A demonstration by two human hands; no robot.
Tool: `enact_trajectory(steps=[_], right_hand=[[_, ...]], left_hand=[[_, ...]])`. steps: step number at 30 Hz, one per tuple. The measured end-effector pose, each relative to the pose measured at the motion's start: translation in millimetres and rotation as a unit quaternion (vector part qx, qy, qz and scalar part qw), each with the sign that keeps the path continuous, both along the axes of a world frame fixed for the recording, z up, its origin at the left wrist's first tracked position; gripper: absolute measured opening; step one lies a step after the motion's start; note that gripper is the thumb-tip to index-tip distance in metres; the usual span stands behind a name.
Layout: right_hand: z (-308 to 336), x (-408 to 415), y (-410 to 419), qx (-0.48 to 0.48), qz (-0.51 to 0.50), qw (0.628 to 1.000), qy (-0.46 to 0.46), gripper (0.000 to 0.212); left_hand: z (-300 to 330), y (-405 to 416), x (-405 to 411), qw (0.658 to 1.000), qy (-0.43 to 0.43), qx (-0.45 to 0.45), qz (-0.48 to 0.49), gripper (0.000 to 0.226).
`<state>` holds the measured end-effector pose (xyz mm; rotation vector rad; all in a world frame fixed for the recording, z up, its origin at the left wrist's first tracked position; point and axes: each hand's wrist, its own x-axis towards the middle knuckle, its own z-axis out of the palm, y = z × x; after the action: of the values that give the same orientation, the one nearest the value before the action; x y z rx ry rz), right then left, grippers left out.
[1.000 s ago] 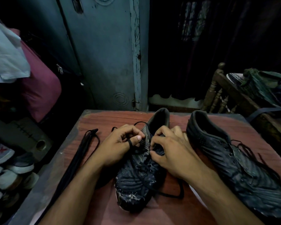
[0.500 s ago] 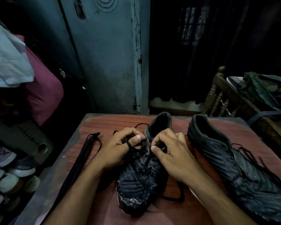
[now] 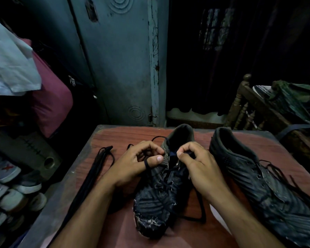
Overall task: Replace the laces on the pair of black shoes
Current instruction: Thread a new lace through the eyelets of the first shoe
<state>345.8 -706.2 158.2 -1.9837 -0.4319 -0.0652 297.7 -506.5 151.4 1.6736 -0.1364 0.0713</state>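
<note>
A worn black shoe (image 3: 159, 199) lies in the middle of the reddish table (image 3: 115, 136), toe towards me. My left hand (image 3: 136, 165) grips its left collar, thumb on the striped tongue, with a black lace looped round the thumb. My right hand (image 3: 195, 163) pinches the lace at the top eyelets on the shoe's right side. One lace end (image 3: 199, 210) trails over the table beside the toe. The second black shoe (image 3: 258, 185) lies to the right with loose laces hanging from it. A bundle of black laces (image 3: 95, 169) lies at the left.
A blue-grey door (image 3: 115, 59) stands behind the table. Several shoes (image 3: 7, 187) are stacked at the lower left under a pink bag (image 3: 50, 104). A wooden rail with clothes (image 3: 284, 102) is at the right, close to the table's corner.
The view has tilted, so everything sits a little lower in the frame. My right thumb and fingers have shifted up to the top eyelets; the left hand keeps its grip.
</note>
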Motion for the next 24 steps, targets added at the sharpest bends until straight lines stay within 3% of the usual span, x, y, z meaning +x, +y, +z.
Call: enact_trajectory(steps=[4,6,9,11,14,18,21,24], right_hand=[[5,1,-2,0.035,-0.008,0.999,0.036,0.016],[4,-2,-2,-0.022,-0.012,1.0,0.007,0.014],[5,-10,-2,-0.179,-0.059,0.95,-0.247,0.007],[6,-9,-3,-0.175,-0.035,0.93,-0.32,0.006],[6,-3,-7,-0.067,0.007,0.965,-0.252,0.004],[9,3,-10,0.093,-0.04,0.989,-0.109,0.01],[19,8,-11,0.306,-0.048,0.95,0.049,0.012],[27,10,-16,0.437,-0.027,0.886,0.15,0.014]], left_hand=[[4,3,-1,0.999,-0.004,0.034,-0.014,0.038],[4,3,0,0.998,-0.009,0.061,-0.019,0.037],[2,3,1,0.997,-0.011,0.072,-0.027,0.04],[3,2,1,0.997,-0.014,0.072,-0.028,0.041],[3,3,1,0.994,-0.021,0.101,-0.031,0.037],[3,2,1,0.989,-0.029,0.141,-0.017,0.036],[3,0,-1,0.989,-0.032,0.143,-0.005,0.033],[3,0,1,0.984,-0.046,0.171,0.005,0.032]])
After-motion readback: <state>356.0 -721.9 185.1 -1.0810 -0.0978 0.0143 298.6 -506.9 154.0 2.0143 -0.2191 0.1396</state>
